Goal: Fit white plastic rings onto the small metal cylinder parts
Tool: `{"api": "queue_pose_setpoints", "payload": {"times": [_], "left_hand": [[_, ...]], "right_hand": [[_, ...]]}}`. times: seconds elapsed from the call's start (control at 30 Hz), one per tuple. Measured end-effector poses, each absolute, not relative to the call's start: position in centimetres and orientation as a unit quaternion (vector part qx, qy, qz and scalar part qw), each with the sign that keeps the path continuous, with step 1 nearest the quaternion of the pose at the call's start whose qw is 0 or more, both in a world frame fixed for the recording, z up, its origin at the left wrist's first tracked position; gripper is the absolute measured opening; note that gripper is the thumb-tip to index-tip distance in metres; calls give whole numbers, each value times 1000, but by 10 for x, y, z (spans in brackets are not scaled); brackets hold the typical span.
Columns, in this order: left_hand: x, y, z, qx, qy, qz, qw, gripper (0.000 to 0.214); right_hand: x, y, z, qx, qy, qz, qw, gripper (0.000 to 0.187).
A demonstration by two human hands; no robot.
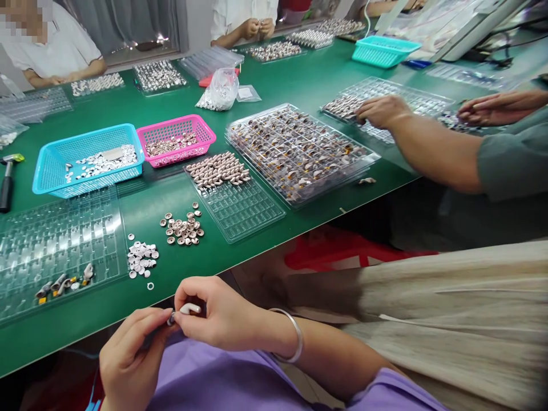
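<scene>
My right hand (214, 311) is closed in a pinch on a light-coloured earbud shell (190, 309), its stem showing between thumb and forefinger. Thumb and finger of my left hand (137, 348) pinch a small dark, shiny earbud part (171, 318) that meets my right fingertips. Whether the part is joined to the shell is hidden by the fingers. Both hands are above my lap, just off the table's front edge. Nearest on the table are a pile of white round pieces (142, 257) and a pile of brownish round caps (184, 228).
Clear trays hold a few earbud parts (64, 283), beige stems (220, 170) and many earbud pieces (299, 151). Behind stand a blue basket (88, 132) and a pink basket (175, 123). A hammer (6, 182) lies far left. A co-worker's hands (385, 111) work at right.
</scene>
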State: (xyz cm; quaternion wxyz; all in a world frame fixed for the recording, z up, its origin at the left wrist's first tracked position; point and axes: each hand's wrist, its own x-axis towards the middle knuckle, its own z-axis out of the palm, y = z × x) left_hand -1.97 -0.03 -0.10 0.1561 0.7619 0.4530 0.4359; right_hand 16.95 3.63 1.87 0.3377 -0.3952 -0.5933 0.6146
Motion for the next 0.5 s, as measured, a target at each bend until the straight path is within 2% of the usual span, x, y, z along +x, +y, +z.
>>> {"api": "queue_pose_setpoints", "payload": {"times": [0.27,0.5], "left_hand": [[-24,-1,-1,762,451,442,145,22],[-22,3,8,765,421,448,192,22]], "right_hand": [[168,40,13,-378,-542,679,321,13],[171,51,11,-296,-453,800,259,33]]}}
